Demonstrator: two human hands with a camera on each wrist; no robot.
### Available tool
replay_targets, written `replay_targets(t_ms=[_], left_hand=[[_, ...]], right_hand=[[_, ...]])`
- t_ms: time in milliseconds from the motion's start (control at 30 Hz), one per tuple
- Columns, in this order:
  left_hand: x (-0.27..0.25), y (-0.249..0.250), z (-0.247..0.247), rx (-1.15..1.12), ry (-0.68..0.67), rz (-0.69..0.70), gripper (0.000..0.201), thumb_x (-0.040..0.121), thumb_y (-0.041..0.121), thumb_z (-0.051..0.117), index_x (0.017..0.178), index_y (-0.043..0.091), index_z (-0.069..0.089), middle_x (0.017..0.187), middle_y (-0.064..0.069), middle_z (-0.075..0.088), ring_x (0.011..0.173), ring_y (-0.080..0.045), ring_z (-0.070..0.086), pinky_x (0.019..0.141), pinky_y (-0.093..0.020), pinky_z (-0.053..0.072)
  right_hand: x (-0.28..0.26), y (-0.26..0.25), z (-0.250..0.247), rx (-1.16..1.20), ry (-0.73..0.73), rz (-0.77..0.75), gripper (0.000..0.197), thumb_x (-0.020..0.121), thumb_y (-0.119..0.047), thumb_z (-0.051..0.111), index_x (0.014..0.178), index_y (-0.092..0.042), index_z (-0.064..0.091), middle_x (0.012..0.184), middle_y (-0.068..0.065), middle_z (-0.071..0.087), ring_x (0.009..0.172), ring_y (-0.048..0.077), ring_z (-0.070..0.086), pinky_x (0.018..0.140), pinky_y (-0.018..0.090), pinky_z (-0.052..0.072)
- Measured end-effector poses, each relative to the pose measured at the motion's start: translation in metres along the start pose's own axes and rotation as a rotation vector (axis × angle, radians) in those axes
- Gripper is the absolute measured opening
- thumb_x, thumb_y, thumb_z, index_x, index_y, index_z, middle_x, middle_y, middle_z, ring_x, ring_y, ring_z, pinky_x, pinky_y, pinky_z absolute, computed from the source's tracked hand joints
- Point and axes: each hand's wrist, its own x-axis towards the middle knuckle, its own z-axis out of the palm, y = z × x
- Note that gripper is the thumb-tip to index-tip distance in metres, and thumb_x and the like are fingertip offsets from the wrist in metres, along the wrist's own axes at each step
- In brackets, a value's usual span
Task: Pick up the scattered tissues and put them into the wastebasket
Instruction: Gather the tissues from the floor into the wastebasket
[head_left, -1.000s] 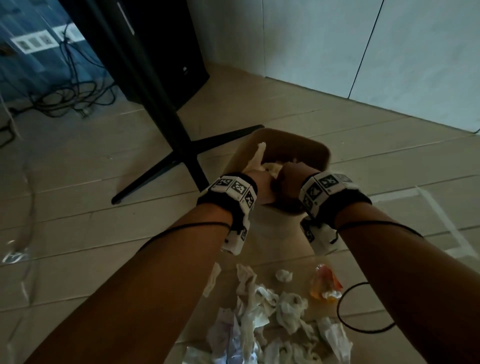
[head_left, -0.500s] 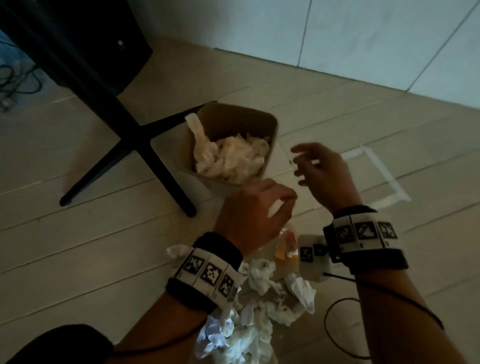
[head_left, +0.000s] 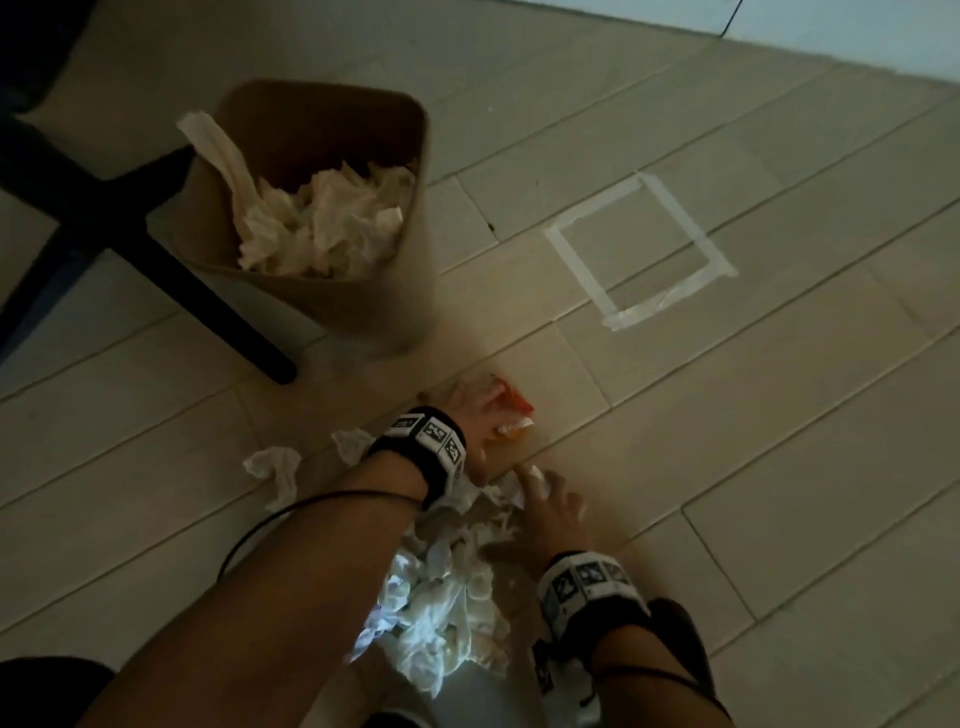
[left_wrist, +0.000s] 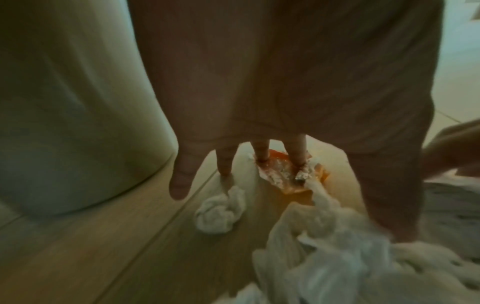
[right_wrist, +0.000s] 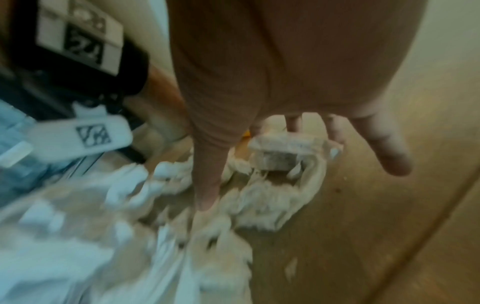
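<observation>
The brown wastebasket (head_left: 395, 218) stands on the floor at the upper left, holding several crumpled tissues (head_left: 332, 218). A heap of white tissues (head_left: 441, 597) lies on the floor near me. My left hand (head_left: 491, 418) reaches down with straight fingers (left_wrist: 261, 153) touching an orange-stained tissue (left_wrist: 283, 174); it grips nothing. A small balled tissue (left_wrist: 221, 214) lies beside it. My right hand (head_left: 545, 493) rests with spread fingers (right_wrist: 207, 181) on the heap's far edge (right_wrist: 267, 197), and nothing is closed in it.
A black chair leg (head_left: 208, 301) runs along the floor left of the wastebasket. A taped square (head_left: 639, 249) marks the floor at the right. Two loose tissues (head_left: 275, 467) lie left of my left wrist. A black cable (head_left: 270, 519) hangs from that arm.
Both hands left the wastebasket, where they were pressing tissues in, and came down to the floor heap. My view tilted downward.
</observation>
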Motion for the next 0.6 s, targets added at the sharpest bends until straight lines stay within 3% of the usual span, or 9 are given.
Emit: replay_targets(t_ms=[67, 133, 233, 400, 500, 600], left_hand=[[-0.007, -0.006, 0.007, 0.005, 0.067, -0.013, 0.077, 0.073, 0.046, 0.07, 0.139, 0.05, 0.031, 0.158, 0.004, 0.018, 0.142, -0.037, 0.025, 0.112, -0.051, 0.026], [-0.016, -0.013, 0.012, -0.02, 0.114, -0.065, 0.076, 0.069, 0.057, 0.068, 0.137, 0.049, 0.034, 0.151, 0.003, 0.029, 0.137, -0.034, 0.032, 0.106, -0.05, 0.034], [-0.027, -0.024, 0.023, -0.097, 0.033, -0.152, 0.085, 0.065, 0.063, 0.071, 0.137, 0.052, 0.028, 0.154, 0.004, 0.02, 0.142, -0.035, 0.023, 0.11, -0.053, 0.032], [-0.041, -0.013, 0.051, -0.221, 0.028, -0.153, 0.1, 0.063, 0.051, 0.078, 0.137, 0.063, 0.011, 0.146, 0.0, 0.026, 0.127, -0.038, 0.035, 0.097, -0.054, 0.04], [-0.043, 0.0, 0.063, -0.252, 0.004, -0.142, 0.113, 0.064, 0.038, 0.082, 0.139, 0.062, 0.001, 0.148, -0.004, 0.021, 0.127, -0.041, 0.033, 0.096, -0.055, 0.041], [-0.04, 0.019, 0.073, -0.321, 0.023, -0.153, 0.11, 0.069, 0.029, 0.079, 0.14, 0.059, 0.0, 0.151, -0.004, 0.016, 0.128, -0.042, 0.035, 0.098, -0.057, 0.044]], right_hand=[[-0.008, -0.001, 0.017, -0.066, 0.018, -0.002, 0.112, 0.057, -0.052, 0.081, 0.144, -0.048, 0.01, 0.156, -0.003, 0.001, 0.143, 0.038, 0.004, 0.102, 0.061, 0.038], [-0.012, -0.003, 0.028, -0.079, 0.067, -0.002, 0.11, 0.059, -0.05, 0.08, 0.144, -0.047, 0.009, 0.156, -0.003, -0.001, 0.144, 0.037, 0.002, 0.1, 0.06, 0.041], [-0.015, -0.004, 0.039, -0.091, 0.116, 0.013, 0.106, 0.065, -0.046, 0.076, 0.146, -0.044, 0.007, 0.157, 0.001, 0.002, 0.139, 0.039, 0.014, 0.099, 0.053, 0.044], [-0.012, -0.007, 0.045, 0.02, 0.197, 0.008, 0.099, 0.067, -0.034, 0.077, 0.143, -0.043, 0.015, 0.145, 0.004, 0.02, 0.119, 0.038, 0.039, 0.088, 0.045, 0.051], [-0.002, -0.013, 0.038, 0.176, 0.236, -0.054, 0.1, 0.067, -0.026, 0.077, 0.144, -0.042, 0.016, 0.129, 0.005, 0.031, 0.107, 0.037, 0.05, 0.085, 0.044, 0.053], [0.012, -0.019, 0.028, 0.371, 0.264, -0.118, 0.101, 0.069, -0.015, 0.078, 0.148, -0.038, 0.02, 0.109, 0.005, 0.036, 0.082, 0.026, 0.05, 0.077, 0.032, 0.047]])
